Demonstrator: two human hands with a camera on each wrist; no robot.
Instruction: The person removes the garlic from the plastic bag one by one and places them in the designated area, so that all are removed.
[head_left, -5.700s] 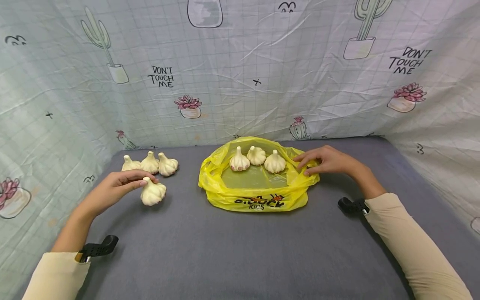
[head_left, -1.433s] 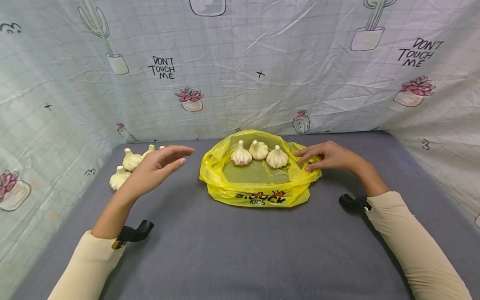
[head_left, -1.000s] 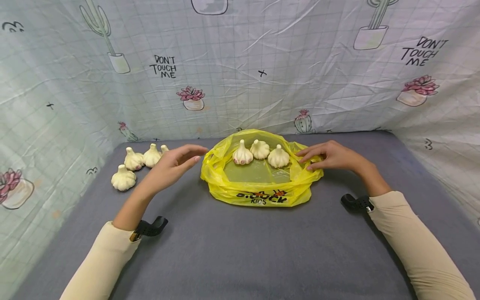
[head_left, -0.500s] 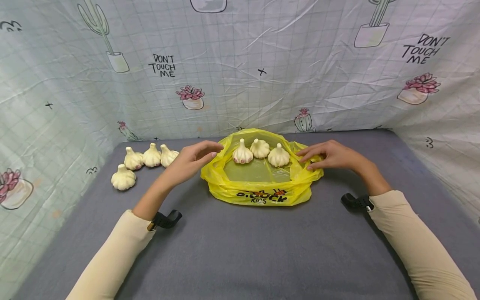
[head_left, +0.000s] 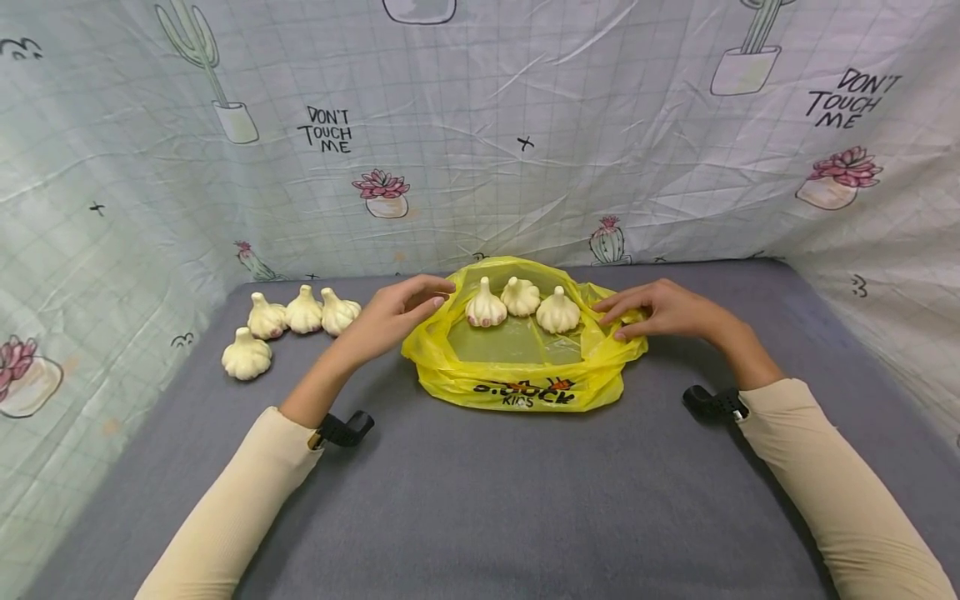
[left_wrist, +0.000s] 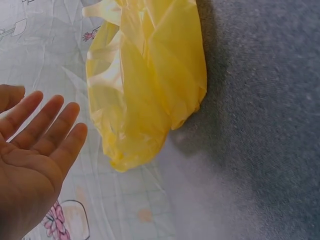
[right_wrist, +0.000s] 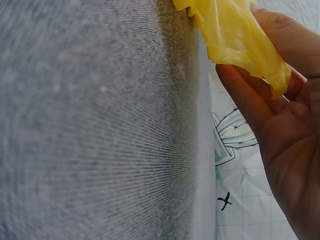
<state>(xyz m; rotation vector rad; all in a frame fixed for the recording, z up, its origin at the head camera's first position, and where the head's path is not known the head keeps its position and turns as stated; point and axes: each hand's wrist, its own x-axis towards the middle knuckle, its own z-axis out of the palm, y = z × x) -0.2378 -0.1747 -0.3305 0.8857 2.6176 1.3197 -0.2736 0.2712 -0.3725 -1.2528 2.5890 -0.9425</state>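
Observation:
A yellow plastic bag [head_left: 517, 392] lies mouth up on the grey cloth, its rim spread wide. Three garlic bulbs [head_left: 558, 311] sit inside toward its back. My right hand [head_left: 667, 312] pinches the bag's right rim between thumb and fingers; the right wrist view shows yellow plastic [right_wrist: 245, 45] between them. At the bag's left rim hovers my left hand [head_left: 390, 317], its fingers relaxed and nothing in its grasp. In the left wrist view the palm [left_wrist: 30, 170] faces the camera, apart from the bag.
Several more garlic bulbs [head_left: 303, 311] stand on the cloth at the back left, one bulb [head_left: 247, 355] in front of the others. Behind the grey cloth [head_left: 480, 500] hangs a printed curtain [head_left: 465, 150], which also closes off both sides.
My left hand set its garlic bulb down among those on the left, then moved right, empty, to the bag's left rim. My right hand stayed on the bag.

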